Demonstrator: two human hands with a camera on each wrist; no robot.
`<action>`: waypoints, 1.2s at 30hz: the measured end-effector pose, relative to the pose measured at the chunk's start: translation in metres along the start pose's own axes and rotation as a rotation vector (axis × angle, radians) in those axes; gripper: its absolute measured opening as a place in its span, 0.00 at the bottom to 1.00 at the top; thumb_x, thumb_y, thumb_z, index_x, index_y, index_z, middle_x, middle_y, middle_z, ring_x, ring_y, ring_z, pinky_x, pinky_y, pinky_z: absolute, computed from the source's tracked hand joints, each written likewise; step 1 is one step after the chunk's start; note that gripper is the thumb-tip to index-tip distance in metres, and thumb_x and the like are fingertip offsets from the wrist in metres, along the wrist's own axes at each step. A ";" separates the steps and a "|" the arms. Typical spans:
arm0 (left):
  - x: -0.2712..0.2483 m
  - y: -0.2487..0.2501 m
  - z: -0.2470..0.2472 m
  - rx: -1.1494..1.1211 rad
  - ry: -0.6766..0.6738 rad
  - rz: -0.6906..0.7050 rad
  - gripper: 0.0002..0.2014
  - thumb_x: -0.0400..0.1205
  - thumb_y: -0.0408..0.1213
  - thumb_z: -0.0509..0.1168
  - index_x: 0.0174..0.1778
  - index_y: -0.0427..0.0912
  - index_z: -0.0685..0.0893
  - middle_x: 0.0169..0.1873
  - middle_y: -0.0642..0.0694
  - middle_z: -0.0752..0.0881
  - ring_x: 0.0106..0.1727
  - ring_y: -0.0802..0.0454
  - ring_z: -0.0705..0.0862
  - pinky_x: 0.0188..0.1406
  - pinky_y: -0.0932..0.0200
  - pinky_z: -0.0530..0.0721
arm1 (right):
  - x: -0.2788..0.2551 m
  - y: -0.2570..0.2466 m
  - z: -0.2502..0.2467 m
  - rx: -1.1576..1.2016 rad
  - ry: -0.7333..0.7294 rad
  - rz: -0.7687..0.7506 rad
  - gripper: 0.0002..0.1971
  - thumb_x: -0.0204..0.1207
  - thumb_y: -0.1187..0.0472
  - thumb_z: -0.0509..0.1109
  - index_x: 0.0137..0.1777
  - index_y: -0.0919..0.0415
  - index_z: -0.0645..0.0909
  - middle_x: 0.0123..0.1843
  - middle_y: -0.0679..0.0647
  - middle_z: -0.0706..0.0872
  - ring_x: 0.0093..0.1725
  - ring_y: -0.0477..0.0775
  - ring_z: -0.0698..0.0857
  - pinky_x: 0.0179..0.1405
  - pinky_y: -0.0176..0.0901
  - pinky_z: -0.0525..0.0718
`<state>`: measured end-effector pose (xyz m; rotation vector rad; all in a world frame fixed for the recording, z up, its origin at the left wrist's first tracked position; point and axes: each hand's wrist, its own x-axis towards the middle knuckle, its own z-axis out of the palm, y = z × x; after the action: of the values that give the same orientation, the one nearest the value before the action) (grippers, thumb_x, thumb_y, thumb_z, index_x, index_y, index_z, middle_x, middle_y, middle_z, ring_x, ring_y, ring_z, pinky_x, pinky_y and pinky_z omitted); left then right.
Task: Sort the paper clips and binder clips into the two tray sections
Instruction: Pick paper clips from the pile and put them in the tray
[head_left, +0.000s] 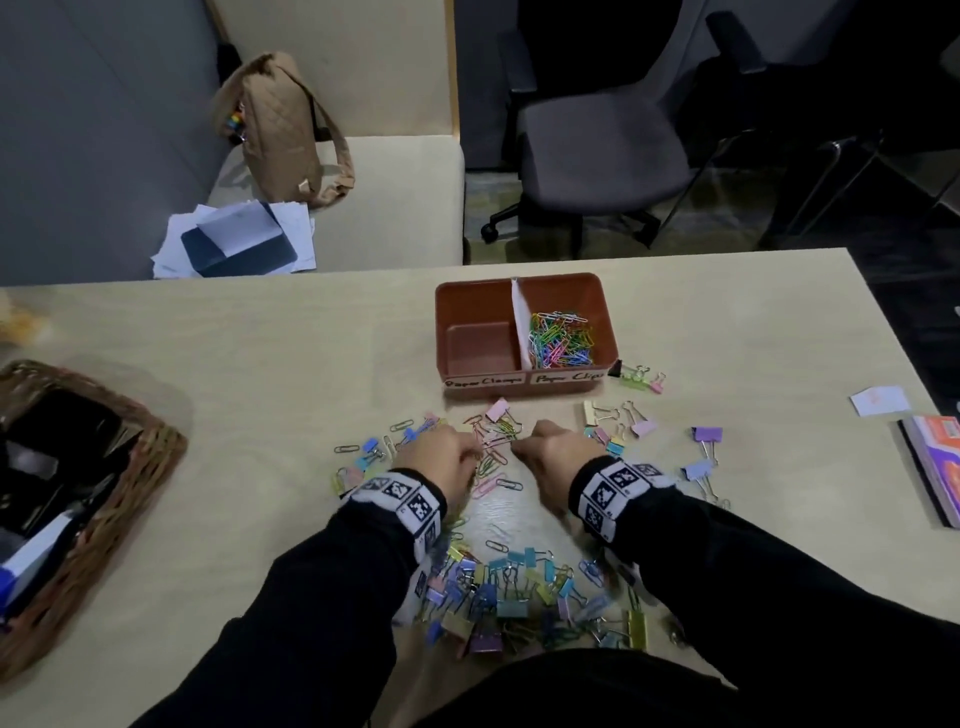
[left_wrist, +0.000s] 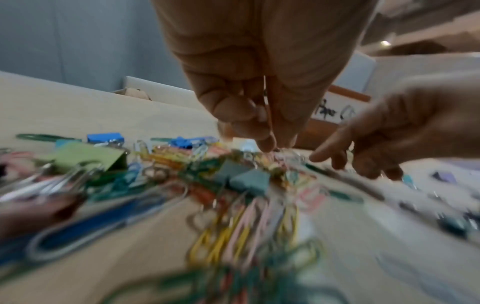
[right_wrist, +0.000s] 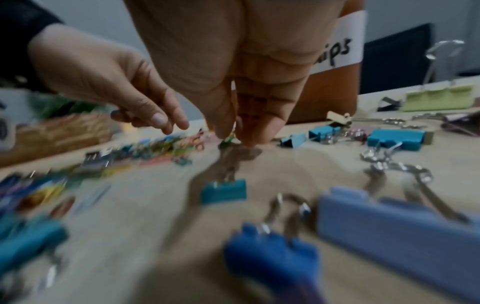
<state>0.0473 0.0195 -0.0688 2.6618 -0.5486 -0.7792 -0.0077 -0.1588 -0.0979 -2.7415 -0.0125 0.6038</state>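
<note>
Pinching loose paper clips (head_left: 493, 441) at frame centre with left hand (head_left: 436, 460) and right hand (head_left: 553, 454), fingertips pressed together, probably gathering them for the tray (head_left: 610, 332) section above, right of its divider.

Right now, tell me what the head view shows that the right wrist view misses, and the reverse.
Only the head view shows inside the tray: paper clips fill its right section, the left section is bare. Only the right wrist view shows the right hand with fingertips pressed together at the table. Both show the left hand and scattered binder clips.
</note>
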 end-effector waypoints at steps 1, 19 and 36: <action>-0.003 -0.001 0.006 0.052 -0.007 0.014 0.14 0.84 0.40 0.62 0.63 0.56 0.84 0.59 0.49 0.83 0.60 0.48 0.82 0.60 0.54 0.81 | -0.002 0.000 0.005 -0.024 -0.011 -0.016 0.16 0.75 0.67 0.67 0.59 0.49 0.79 0.51 0.50 0.76 0.47 0.55 0.83 0.39 0.41 0.82; -0.022 -0.017 0.025 0.044 0.086 0.007 0.11 0.83 0.45 0.62 0.59 0.48 0.82 0.57 0.50 0.78 0.55 0.49 0.82 0.50 0.56 0.82 | 0.009 -0.009 -0.013 -0.005 -0.106 0.171 0.32 0.73 0.69 0.68 0.77 0.59 0.64 0.67 0.57 0.74 0.59 0.62 0.83 0.56 0.49 0.83; 0.013 -0.002 0.028 0.149 0.035 0.165 0.21 0.82 0.41 0.62 0.73 0.49 0.73 0.69 0.47 0.74 0.68 0.43 0.71 0.67 0.49 0.74 | 0.005 0.003 -0.017 0.243 0.121 0.218 0.11 0.73 0.50 0.72 0.54 0.48 0.81 0.50 0.47 0.82 0.49 0.52 0.83 0.45 0.39 0.78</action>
<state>0.0420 0.0099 -0.0981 2.7137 -0.8348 -0.6666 0.0031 -0.1665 -0.0866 -2.5540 0.3682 0.4598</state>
